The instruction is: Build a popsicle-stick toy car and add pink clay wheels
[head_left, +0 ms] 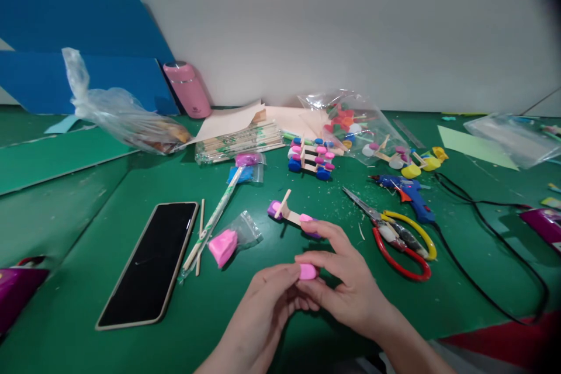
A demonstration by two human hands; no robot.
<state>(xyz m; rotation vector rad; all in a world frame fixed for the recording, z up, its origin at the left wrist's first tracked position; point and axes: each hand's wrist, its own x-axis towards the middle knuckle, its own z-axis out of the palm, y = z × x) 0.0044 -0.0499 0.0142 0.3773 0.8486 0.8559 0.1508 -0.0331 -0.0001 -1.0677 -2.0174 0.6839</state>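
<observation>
A small pink lump of modelling clay (307, 272) is held between the fingertips of my left hand (274, 298) and my right hand (346, 280). Both hands are closed on it, low over the green table. Just beyond my right index finger lies a wooden stick piece (293, 217) with purple and pink clay at its ends, partly hidden by that finger. To the left, more pink clay (223, 247) sits at the mouth of a small zip bag (248, 227).
A phone (149, 263) and wrapped sticks (219, 210) lie left. Right are scissors (394, 239), a blue glue gun (405, 191) and its black cable (486, 289). Finished-looking clay-and-stick pieces (310, 159), bagged sticks (245, 143) and a pink flask (188, 90) stand farther back.
</observation>
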